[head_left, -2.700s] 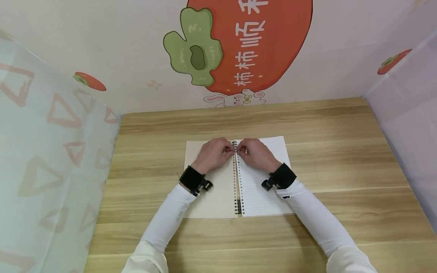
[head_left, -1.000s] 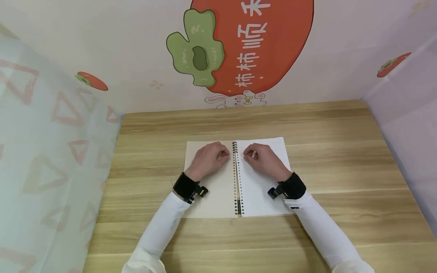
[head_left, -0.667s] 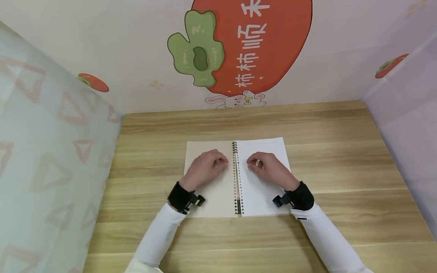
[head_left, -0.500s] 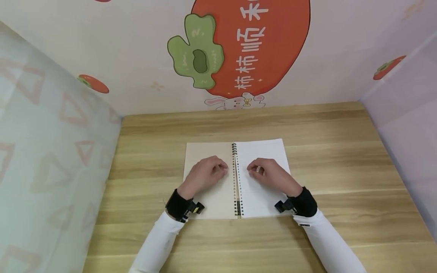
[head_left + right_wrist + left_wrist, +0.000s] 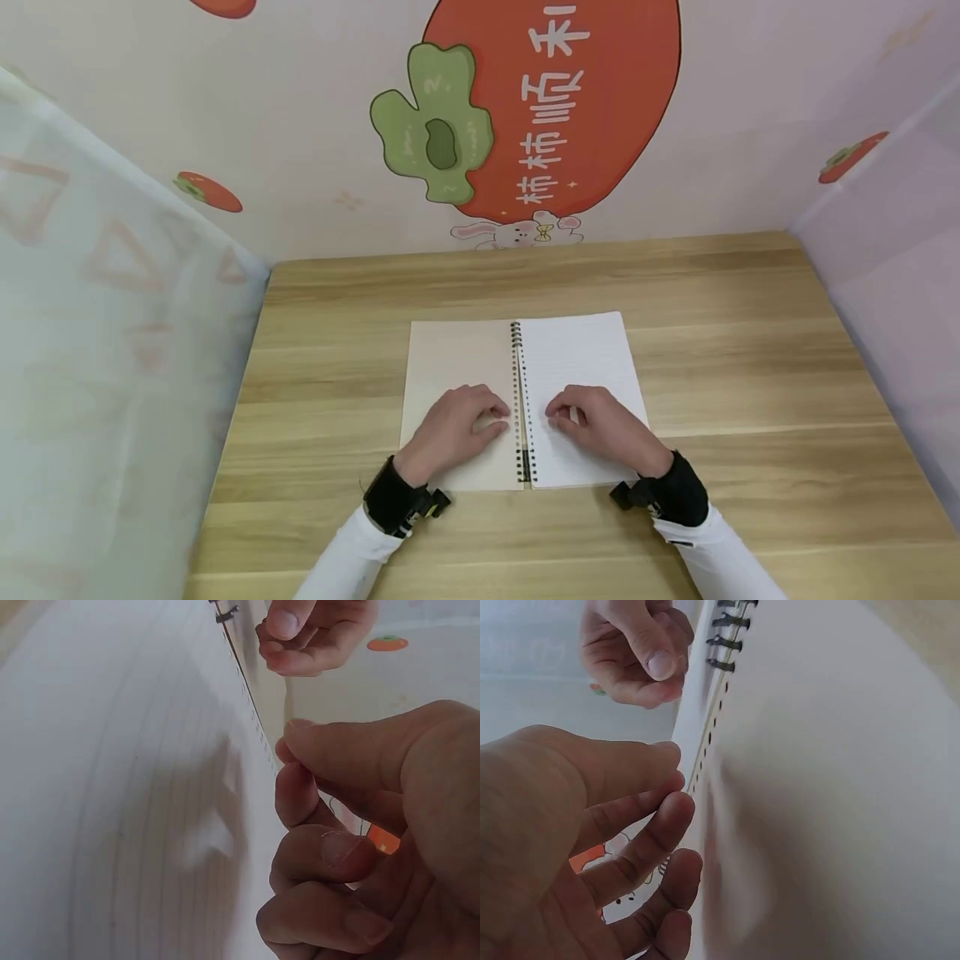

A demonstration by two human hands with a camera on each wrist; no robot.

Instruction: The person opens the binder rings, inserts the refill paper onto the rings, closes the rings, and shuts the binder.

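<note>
An open spiral notebook point(image 5: 577, 354) lies flat, with a plain beige left side point(image 5: 457, 354) and a white lined right page. Black binding rings point(image 5: 516, 333) show at the top of its spine and again at the bottom; between them runs a line of bare punched holes. Over the beige side is my left hand point(image 5: 453, 429), fingers loosely bent and nothing between them, fingertips close to the punched edge. My right hand point(image 5: 607, 427) hovers low above the lined page, its thumb and forefinger near each other. In the right wrist view that hand's fingers point(image 5: 296, 795) hold nothing visible.
The notebook rests on a wood-grain table point(image 5: 337, 358). Behind it stands a pale backdrop point(image 5: 300, 125) with a large red persimmon print, and pale side panels flank the table. Both wrists wear black straps with small cameras.
Both hands have left the top rings, where they were pinching at the spine, and moved down along the pages towards me, staying apart. The left fingers have loosened. The notebook stays put.
</note>
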